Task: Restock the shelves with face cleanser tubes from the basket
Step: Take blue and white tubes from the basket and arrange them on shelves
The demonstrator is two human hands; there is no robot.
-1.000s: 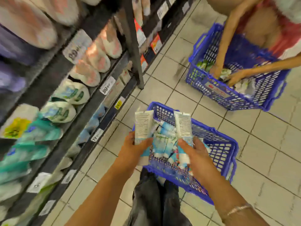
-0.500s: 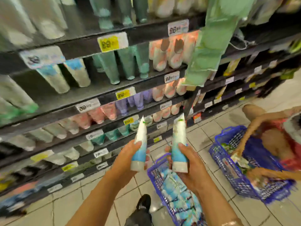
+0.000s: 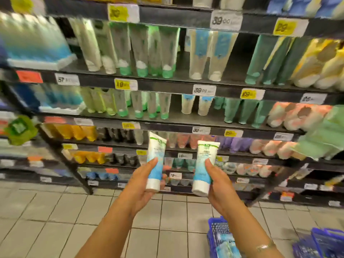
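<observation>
My left hand (image 3: 144,180) grips a white and blue face cleanser tube (image 3: 155,161), cap down, held upright before the shelves. My right hand (image 3: 216,180) grips a second matching tube (image 3: 203,164) the same way, a little to the right. Both tubes hang in front of the lower shelf rows (image 3: 167,125). The blue basket (image 3: 221,237) stands on the floor at the bottom right, with more blue and white tubes inside it. My right forearm hides part of it.
Dark shelves with price tags carry rows of cap-down tubes in green, white, teal, yellow and pink. There is a gap (image 3: 242,56) on the upper shelf between the blue-white and teal tubes. A second blue basket (image 3: 323,243) sits at the far right on the tiled floor.
The view has swung up from the basket to face the shelves. Both hands lifted a tube each out of the basket and now hold them upright in front of the shelves.
</observation>
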